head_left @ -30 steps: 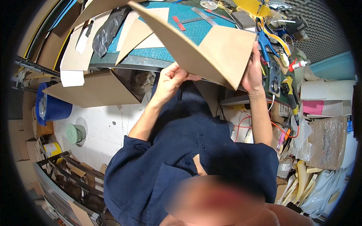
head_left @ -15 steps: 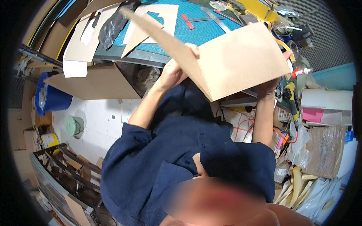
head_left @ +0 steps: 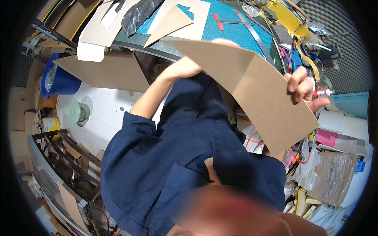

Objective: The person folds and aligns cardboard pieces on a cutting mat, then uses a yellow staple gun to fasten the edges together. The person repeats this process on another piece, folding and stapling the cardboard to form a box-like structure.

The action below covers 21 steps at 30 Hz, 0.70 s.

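Observation:
A brown cardboard sheet [head_left: 271, 102] with a crease across it is held up in front of me, bent into two panels along that crease. My left hand [head_left: 188, 67] grips the left panel from behind and below; most of its fingers are hidden by the cardboard, though a bit shows above the top edge. At the right edge, my right hand [head_left: 302, 87] curls its fingers over the front face, with the thumb pointing outward. Behind the sheet, a pointed cardboard piece [head_left: 173, 24] lies on the teal cutting mat [head_left: 240, 37].
On the mat are a steel ruler [head_left: 252, 33] and a red-handled square [head_left: 217, 21]. Cut board pieces [head_left: 104, 33] and black plastic film [head_left: 138, 17] lie at the far left. A blue bin [head_left: 65, 80] and a green bucket [head_left: 78, 112] stand on the floor.
The cardboard sheet has turned and opened out flatter, its right panel swinging down toward me. My right hand's fingers have come round onto its front face. The whole view has shifted slightly.

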Motion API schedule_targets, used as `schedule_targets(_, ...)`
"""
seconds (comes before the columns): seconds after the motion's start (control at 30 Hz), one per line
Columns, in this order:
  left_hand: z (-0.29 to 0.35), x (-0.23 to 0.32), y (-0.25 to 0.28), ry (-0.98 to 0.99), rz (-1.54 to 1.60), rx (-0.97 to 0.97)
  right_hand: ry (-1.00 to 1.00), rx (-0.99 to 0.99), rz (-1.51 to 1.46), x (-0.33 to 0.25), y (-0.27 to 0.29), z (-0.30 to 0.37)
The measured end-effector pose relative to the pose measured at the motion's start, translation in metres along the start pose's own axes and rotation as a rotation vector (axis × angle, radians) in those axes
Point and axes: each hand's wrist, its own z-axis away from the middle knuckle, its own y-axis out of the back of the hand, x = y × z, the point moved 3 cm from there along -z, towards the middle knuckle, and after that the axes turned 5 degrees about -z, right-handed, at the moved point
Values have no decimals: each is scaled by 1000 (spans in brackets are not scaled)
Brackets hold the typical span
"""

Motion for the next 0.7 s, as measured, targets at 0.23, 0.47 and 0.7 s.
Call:
schedule_targets(0.23,22,-27,126,282,-1057,470,15,143,927,-27,-7,-10)
schedule_targets(0.47,27,-56,145,366,-1494,298,-20,64,1231,5,-14,-19)
schedule_targets(0.7,14,-30,131,450,-888,385,-43,29,1437,23,3,-24)
